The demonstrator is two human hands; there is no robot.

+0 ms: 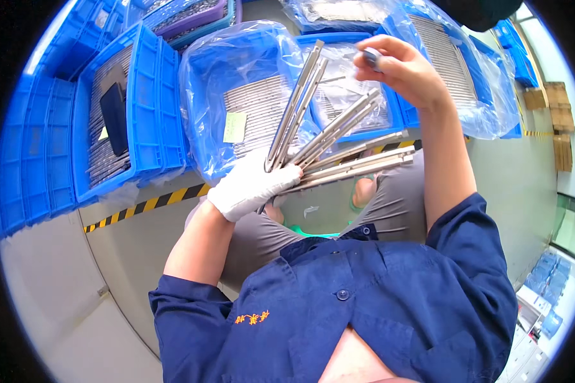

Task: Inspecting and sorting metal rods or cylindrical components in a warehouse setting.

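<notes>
My left hand (252, 186), in a white glove, is closed around one end of several slim metal rods (334, 129). The rods fan out from it, some toward the bins and others to the right over my lap. My bare right hand (406, 70) is raised to the right of the upper rod ends, apart from them. Thumb and fingers pinch a small dark piece (371, 58), too small to name. Just ahead is a blue bin (201, 83) lined with clear plastic, with rods (262, 102) laid side by side and a yellow paper note (234, 127) on them.
Another blue bin (152, 96) on the left holds rods with a dark phone-like slab (113, 118) on top. More lined bins stand ahead and right, one with rows of rods (444, 57). Black-and-yellow tape (153, 203) marks the floor. Wooden blocks (558, 105) stand far right.
</notes>
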